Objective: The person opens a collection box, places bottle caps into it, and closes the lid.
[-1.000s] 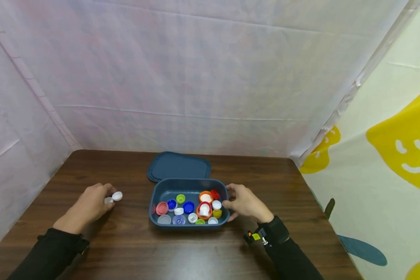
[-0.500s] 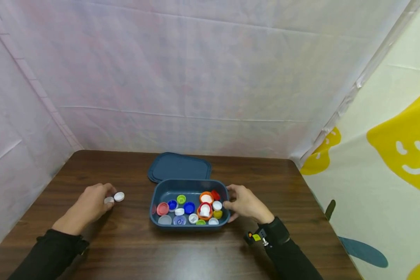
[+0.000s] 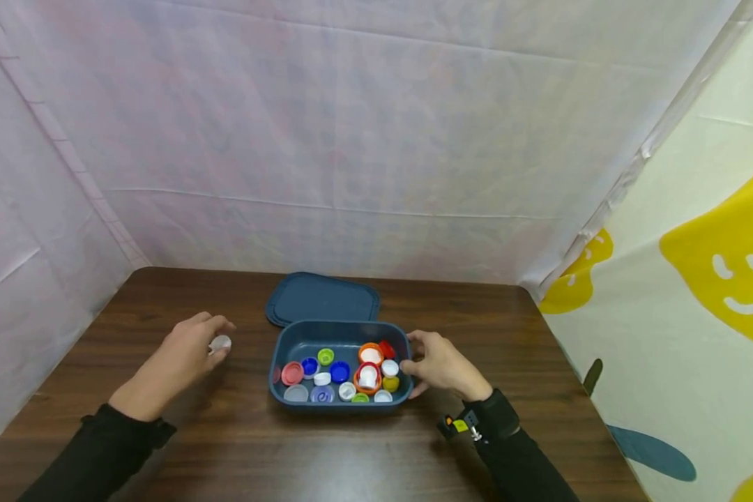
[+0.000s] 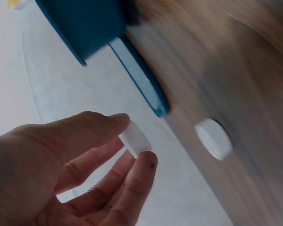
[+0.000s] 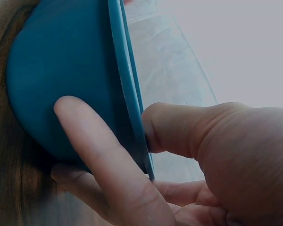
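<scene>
My left hand [image 3: 185,355] is over the left part of the table and pinches a white bottle cap [image 4: 135,139] between thumb and fingertip, as the left wrist view shows. A second white bottle cap [image 4: 213,139] lies on the table just beyond those fingers. In the head view the two overlap by the fingertips. At the centre stands a dark blue rectangular box [image 3: 307,335] holding several bottle caps in red, orange, white, blue, green and yellow. My right hand [image 3: 439,361] grips the box's right end, thumb over the rim and fingers against the outer wall [image 5: 66,61].
Behind the box lies its flat blue lid [image 3: 326,300], close to the table's far edge. The brown wooden table [image 3: 351,453] meets a white cloth wall [image 3: 351,139] at the back. Another cloth with yellow printed shapes [image 3: 728,237] hangs at the right.
My left hand has lifted one of the two white bottle caps and shifted slightly right and away from me. The right hand and the box have stayed put.
</scene>
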{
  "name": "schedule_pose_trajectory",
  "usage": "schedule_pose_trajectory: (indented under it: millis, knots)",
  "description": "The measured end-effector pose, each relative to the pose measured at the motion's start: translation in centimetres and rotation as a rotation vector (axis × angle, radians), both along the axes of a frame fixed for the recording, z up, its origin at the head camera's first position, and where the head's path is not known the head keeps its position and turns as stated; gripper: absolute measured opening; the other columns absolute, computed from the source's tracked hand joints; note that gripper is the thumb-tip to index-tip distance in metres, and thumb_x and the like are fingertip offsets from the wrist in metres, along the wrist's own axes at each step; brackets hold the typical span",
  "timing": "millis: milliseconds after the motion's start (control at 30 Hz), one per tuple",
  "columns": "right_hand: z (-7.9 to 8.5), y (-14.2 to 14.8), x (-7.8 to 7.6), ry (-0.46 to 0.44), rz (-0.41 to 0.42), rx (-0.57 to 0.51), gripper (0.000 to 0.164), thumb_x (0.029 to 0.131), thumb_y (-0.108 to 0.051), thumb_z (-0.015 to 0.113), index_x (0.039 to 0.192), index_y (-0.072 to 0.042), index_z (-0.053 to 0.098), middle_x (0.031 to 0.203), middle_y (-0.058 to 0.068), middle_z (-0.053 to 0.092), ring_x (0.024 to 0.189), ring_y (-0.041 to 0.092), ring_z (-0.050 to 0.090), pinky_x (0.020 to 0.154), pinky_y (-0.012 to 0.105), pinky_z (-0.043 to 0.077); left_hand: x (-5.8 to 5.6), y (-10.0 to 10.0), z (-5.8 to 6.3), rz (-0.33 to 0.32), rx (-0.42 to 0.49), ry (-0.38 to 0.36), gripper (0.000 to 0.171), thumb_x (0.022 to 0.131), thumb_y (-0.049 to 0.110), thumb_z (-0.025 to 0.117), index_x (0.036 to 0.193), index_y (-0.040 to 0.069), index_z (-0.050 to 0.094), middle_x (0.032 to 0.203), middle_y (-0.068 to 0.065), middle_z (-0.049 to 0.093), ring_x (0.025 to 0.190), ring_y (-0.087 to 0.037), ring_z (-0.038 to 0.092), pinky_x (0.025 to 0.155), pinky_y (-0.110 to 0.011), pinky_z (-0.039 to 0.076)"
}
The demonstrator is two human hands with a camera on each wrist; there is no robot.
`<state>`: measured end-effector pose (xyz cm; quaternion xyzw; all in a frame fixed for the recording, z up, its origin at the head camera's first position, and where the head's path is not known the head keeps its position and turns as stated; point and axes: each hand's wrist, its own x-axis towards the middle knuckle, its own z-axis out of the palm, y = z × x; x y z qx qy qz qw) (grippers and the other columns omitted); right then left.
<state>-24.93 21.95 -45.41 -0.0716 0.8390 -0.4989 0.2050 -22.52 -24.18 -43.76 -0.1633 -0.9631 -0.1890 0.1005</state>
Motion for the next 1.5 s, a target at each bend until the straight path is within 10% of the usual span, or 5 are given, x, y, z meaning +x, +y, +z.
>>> schedule_pose_trajectory:
  millis: [567, 900, 1500]
  knots:
    - [-0.1, 0.1, 0.1, 0.015, 0.006, -0.004, 0.064, 0.109, -0.003, 0.076, 0.167, 0.007, 0.051, 0.137, 0.03, 0.078, 0.093, 0.029, 0.087, 0.071, 0.047, 0.076, 0.8, 7.5, 1.0, -0.202, 0.001, 0.085, 0.028, 0.092, 0.006, 0.097, 0.118, 0.004, 0.084, 0.111, -0.013, 0.076, 0.095, -0.023, 0.076, 0.086, -0.047, 0.076]
    - [-0.1, 0.2, 0.0, 0.015, 0.008, -0.003, 0.063, 0.109, -0.003, 0.076, 0.167, 0.007, 0.051, 0.137, 0.031, 0.078, 0.091, 0.029, 0.087, 0.072, 0.048, 0.076, 1.2, 11.1, 0.7, -0.293, -0.014, 0.019, 0.025, 0.098, 0.007, 0.093, 0.121, 0.005, 0.084, 0.112, -0.008, 0.074, 0.09, -0.011, 0.063, 0.071, -0.023, 0.061]
    - [0.1, 0.0, 0.2, 0.013, 0.006, -0.005, 0.063, 0.109, -0.003, 0.076, 0.166, 0.007, 0.052, 0.139, 0.031, 0.077, 0.095, 0.03, 0.087, 0.071, 0.047, 0.076, 1.2, 10.9, 0.5, -0.234, -0.03, -0.006, 0.027, 0.101, 0.013, 0.092, 0.125, 0.008, 0.084, 0.12, -0.011, 0.076, 0.098, -0.016, 0.067, 0.074, -0.028, 0.064]
